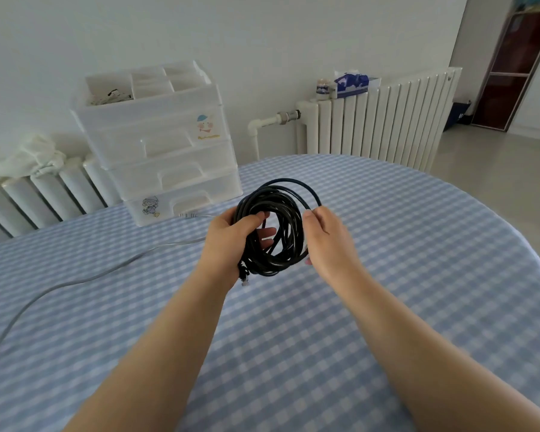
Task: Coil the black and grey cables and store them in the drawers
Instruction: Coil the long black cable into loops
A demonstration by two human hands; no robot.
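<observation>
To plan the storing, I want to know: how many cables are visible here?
2. The black cable is coiled and held in both hands above the table. The grey cable lies uncoiled on the tablecloth, running left past the picture's edge.

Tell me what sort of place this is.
Most likely a room in a home: a table under a blue checked cloth, white radiators along the wall, a plastic drawer unit with cartoon stickers, and a tissue pack on the radiator.
</observation>
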